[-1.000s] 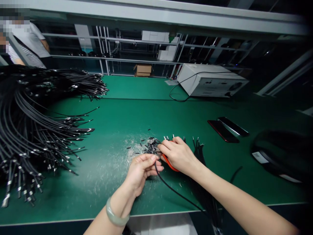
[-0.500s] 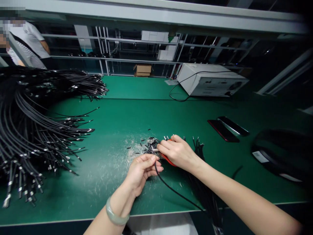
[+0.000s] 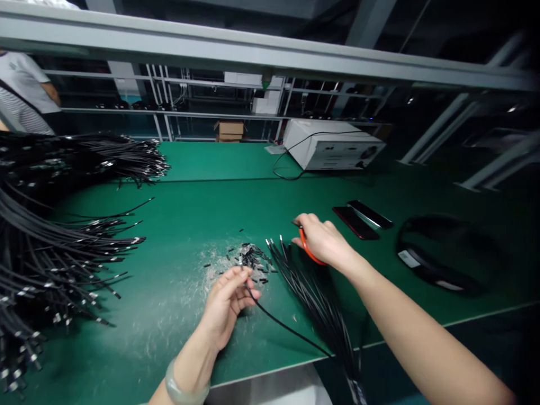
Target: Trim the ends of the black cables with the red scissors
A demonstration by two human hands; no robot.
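My left hand (image 3: 230,301) pinches a black cable (image 3: 282,323) close to its end, between thumb and forefinger. The cable's silvery tip pokes up past the fingers, and its length runs down right to the table edge. Further right, my right hand (image 3: 323,239) is closed around an orange-handled hand tool (image 3: 311,250), perhaps pliers or cutters; its dark end shows beyond the fingers. Short black cut pieces (image 3: 253,257) and pale fibres lie just beyond my left hand. Between both hands lies a bundle of black cables (image 3: 312,301) with silvery ends.
A large heap of black cables (image 3: 76,236) covers the table's left side. Two phones (image 3: 358,222) and a black ring-shaped item (image 3: 426,275) lie to the right. A white box-like device (image 3: 329,149) stands at the back. A person (image 3: 25,84) stands far left beyond the table.
My right hand with the orange-handled tool has moved away from my left hand, to the right and up. The cable end now shows bare of the tool. The camera view has shifted.
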